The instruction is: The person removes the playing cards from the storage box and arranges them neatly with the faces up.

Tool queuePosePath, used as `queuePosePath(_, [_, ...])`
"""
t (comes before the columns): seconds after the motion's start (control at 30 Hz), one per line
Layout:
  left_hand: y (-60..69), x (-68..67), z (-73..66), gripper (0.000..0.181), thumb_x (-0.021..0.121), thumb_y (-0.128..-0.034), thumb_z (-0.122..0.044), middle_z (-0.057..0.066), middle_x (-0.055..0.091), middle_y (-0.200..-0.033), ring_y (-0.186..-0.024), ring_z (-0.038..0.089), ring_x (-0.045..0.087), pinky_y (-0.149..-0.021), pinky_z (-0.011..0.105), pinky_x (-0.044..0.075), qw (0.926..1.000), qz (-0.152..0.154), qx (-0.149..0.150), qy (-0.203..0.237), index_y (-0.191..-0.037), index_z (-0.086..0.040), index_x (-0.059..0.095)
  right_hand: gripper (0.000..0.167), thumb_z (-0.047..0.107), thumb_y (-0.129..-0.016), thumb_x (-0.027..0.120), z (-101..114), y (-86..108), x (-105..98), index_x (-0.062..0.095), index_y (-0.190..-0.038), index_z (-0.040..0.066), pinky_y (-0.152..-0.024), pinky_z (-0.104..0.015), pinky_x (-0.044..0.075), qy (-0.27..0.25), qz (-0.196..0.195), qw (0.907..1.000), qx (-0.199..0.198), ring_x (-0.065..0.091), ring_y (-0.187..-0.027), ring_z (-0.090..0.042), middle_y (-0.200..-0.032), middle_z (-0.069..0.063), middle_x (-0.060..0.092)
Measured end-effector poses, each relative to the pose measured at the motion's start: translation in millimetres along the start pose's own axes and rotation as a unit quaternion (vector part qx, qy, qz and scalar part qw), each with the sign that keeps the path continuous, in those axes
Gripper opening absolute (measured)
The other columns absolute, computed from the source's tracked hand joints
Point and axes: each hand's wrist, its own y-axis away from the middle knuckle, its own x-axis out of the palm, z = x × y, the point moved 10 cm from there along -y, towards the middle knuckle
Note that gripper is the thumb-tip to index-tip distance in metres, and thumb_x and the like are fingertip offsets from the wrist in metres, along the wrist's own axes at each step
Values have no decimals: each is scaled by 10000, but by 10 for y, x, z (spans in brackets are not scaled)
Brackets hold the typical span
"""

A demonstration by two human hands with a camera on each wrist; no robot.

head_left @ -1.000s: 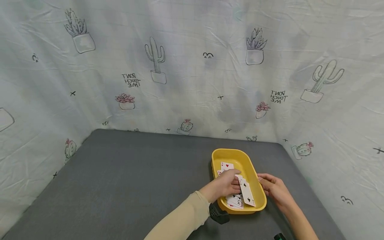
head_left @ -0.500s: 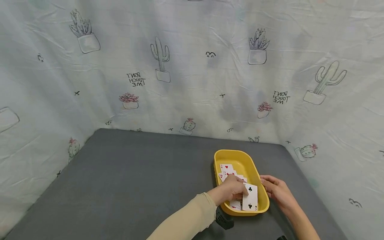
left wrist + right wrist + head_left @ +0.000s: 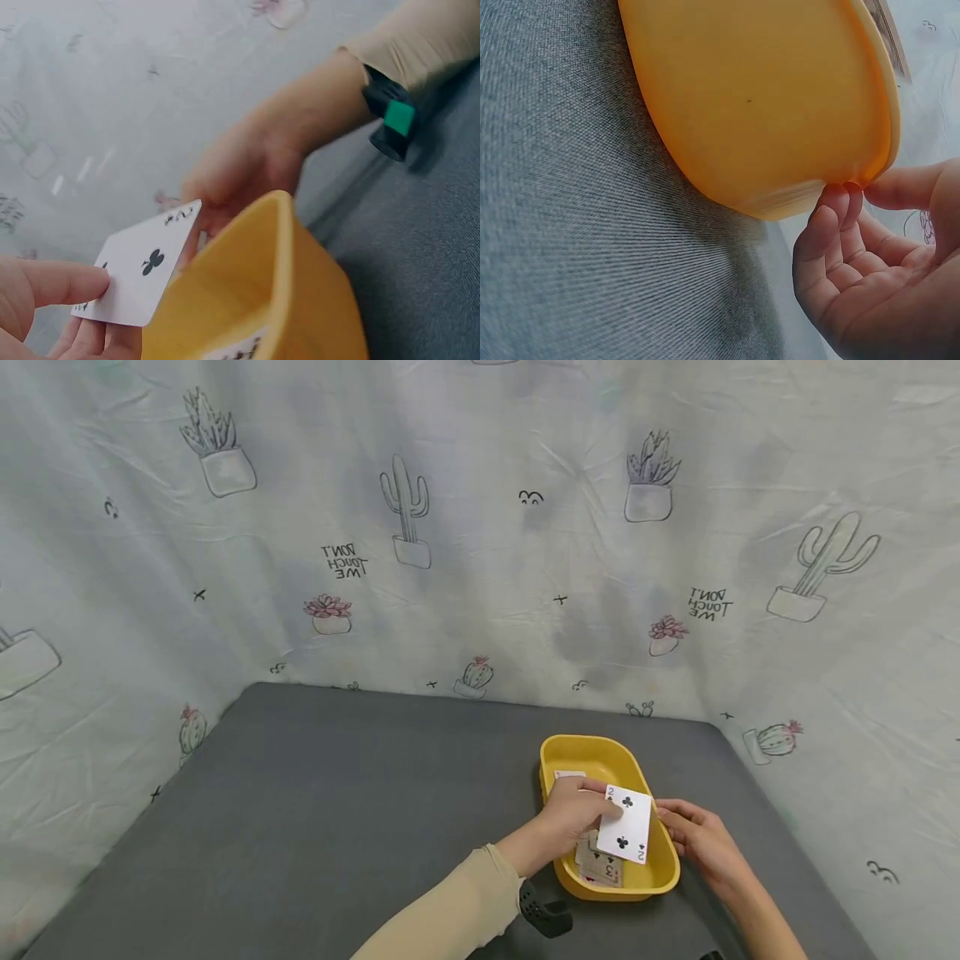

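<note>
A two of clubs card [image 3: 627, 827] is pinched between the thumb and fingers of the left hand [image 3: 568, 817], raised over the yellow tray [image 3: 592, 746]. The left wrist view shows this card [image 3: 142, 262] face up, the thumb on top of it and fingers beneath. The right hand [image 3: 703, 843] pinches the tray's right rim; in the right wrist view its thumb and fingertips meet at the edge of the tray [image 3: 757, 112]. Several more cards [image 3: 600, 865] lie inside the tray, partly hidden by the left hand and the held card.
The tray stands on a dark grey table [image 3: 360, 793] toward its right side. A pale curtain [image 3: 480, 527] printed with cacti hangs behind and beside the table. A black band [image 3: 545, 912] is on the left wrist, and a small black object [image 3: 712, 956] shows at the bottom edge.
The left hand has lifted the two of clubs from low in the tray to above it, away from the other cards. The right hand stays at the rim.
</note>
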Motion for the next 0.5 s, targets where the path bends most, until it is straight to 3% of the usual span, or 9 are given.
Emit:
queuePosePath(0.27, [157, -404, -335, 288, 739, -838, 1, 68, 683, -948, -838, 183, 664, -737, 325, 559, 9985, 312, 424, 156, -1107, 7, 637, 518, 278, -985, 625, -19, -7, -12, 513, -1326, -94, -735, -314, 555, 28, 11, 10000, 47, 646, -871, -180, -1090, -110, 662])
queuePosePath(0.5, [289, -1005, -618, 300, 707, -872, 13, 147, 675, -1029, -909, 251, 675, -782, 391, 567, 9969, 386, 638, 251, -1147, 71, 603, 507, 265, -990, 617, 10, -12, -11, 511, -1330, -97, -748, -317, 555, 16, -16, 10000, 50, 644, -885, -185, -1104, -122, 656])
